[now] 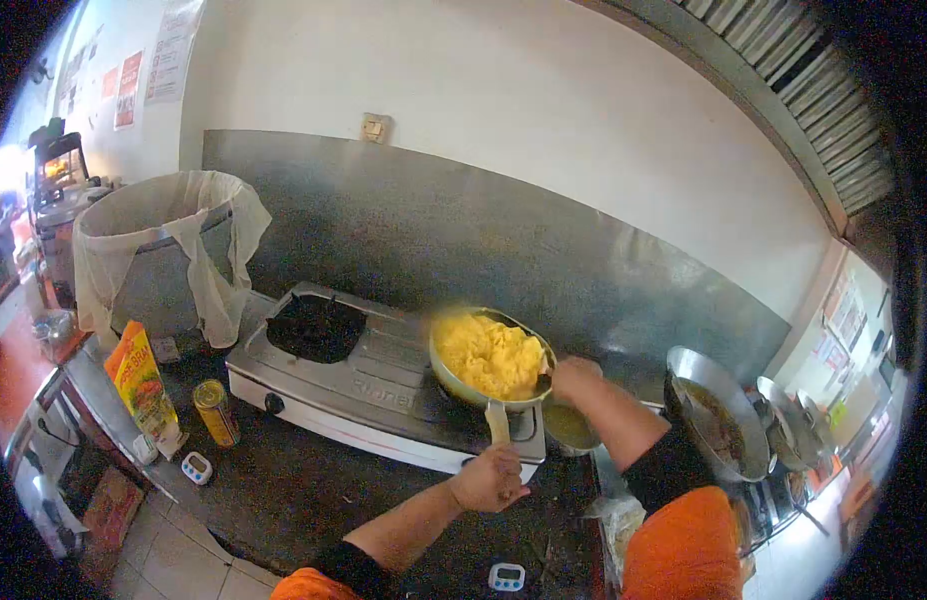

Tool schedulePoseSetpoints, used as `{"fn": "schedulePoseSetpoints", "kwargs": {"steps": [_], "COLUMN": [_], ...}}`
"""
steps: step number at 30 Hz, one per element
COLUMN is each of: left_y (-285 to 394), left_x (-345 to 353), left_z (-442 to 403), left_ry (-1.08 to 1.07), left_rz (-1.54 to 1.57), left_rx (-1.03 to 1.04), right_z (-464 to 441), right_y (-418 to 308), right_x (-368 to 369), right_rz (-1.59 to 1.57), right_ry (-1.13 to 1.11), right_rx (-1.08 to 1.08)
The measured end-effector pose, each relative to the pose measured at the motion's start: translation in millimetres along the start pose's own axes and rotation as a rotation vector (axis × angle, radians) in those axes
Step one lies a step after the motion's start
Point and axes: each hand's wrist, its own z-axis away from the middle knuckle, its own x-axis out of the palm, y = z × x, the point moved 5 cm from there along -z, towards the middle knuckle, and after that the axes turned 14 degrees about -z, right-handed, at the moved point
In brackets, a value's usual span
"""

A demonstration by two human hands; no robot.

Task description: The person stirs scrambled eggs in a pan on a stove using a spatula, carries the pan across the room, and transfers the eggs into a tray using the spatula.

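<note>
Clearly, the left-hand grip (pixel 490 480) is clamped around the pale handle (pixel 498 427), with the fingers wrapped together. The right-hand grip (pixel 576 382) is closed on a dark utensil (pixel 544 384), most of which is hidden by the hand and the food. By the handle, the pan (pixel 520 404) is held over the right end of a two-burner stove (pixel 388 370); whether its base is rested on the burner cannot be told. Fluffy yellow food (pixel 488 352) is held in the pan, and the utensil is set against its right edge. Raised lettering (pixel 383 393) is borne by the stove top, but it cannot be read with certainty.

Just beside the pan, under the right forearm, a bowl (pixel 573 450) is partly covered. Farther right, a wide wok (pixel 688 365) is seen with dark liquid inside. On the dark tabletop (pixel 313 490), left of the stove, are placed a yellow can (pixel 216 412), a white timer (pixel 196 467) and an orange-and-yellow pouch (pixel 143 385), whose bold print is too blurred to be read in full. A second timer (pixel 506 577) is laid near the tabletop's front edge.
</note>
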Motion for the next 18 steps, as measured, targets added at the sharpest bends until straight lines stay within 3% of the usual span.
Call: {"fn": "schedulePoseSetpoints", "kwargs": {"steps": [7,18], "left_y": [-5,-6], "left_x": [2,-1], "left_z": [3,-2], "left_ry": [-0.061,-0.087], "left_rz": [0.137,0.121], "left_rx": [0.007,-0.035], "right_z": [-49,28], "right_y": [38,-5], "right_x": [43,6], "right_rz": [-0.271,-0.143], "right_ry": [0.053,0.17], "right_rx": [-0.099,-0.252]}}
